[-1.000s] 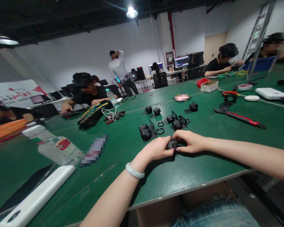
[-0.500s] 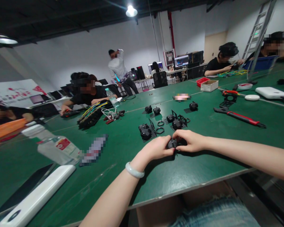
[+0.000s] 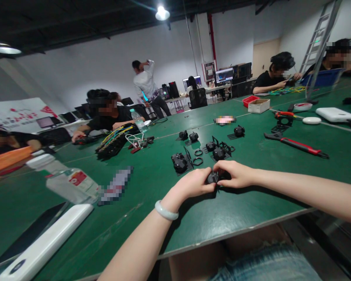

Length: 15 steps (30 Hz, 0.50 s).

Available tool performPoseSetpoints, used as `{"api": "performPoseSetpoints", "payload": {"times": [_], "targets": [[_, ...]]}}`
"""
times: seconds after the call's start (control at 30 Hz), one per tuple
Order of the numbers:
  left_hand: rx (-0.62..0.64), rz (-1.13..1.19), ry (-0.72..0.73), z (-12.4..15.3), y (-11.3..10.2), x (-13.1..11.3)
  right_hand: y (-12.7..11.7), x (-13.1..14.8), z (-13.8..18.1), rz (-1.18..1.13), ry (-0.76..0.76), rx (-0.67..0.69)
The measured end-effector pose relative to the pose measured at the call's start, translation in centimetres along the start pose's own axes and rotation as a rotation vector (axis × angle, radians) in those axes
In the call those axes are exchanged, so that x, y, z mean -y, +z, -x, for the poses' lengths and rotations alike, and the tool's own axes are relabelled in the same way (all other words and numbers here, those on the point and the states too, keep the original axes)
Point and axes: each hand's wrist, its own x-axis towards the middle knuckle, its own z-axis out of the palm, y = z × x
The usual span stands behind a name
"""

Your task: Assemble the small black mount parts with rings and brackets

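Observation:
Between my two hands is a small black plastic part (image 3: 213,178), low over the green table (image 3: 234,210). My left hand (image 3: 197,182) grips it from the left, thumb and fingers closed. From the right, my right hand (image 3: 233,173) pinches the same part; fingers hide much of it. Just beyond my fingers stand similar black parts with flat brackets (image 3: 221,152). Another black assembly (image 3: 179,162) lies to the left of these, beside two black rings (image 3: 197,161). Farther back are more small black pieces (image 3: 193,136) and a single one (image 3: 239,131).
Red-handled pliers (image 3: 302,147) lie at right, with a white box (image 3: 259,106) farther back. On the left are a clear plastic bottle (image 3: 76,183), a long white device (image 3: 46,242) and a wired black strip (image 3: 115,144). Several people sit around the table; one person (image 3: 148,84) stands behind.
My hands and the black part stay in nearly the same place. In the background, the standing person's head and raised arm have shifted slightly, and a seated person's hand at left moved a little.

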Motion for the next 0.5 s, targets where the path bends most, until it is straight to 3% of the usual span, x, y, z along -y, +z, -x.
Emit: {"api": "performPoseSetpoints", "payload": {"times": [0.5], "targets": [[-0.005, 0.000, 0.008, 0.02, -0.13, -0.10, 0.02, -0.01, 0.01, -0.021, 0.002, -0.018]]}}
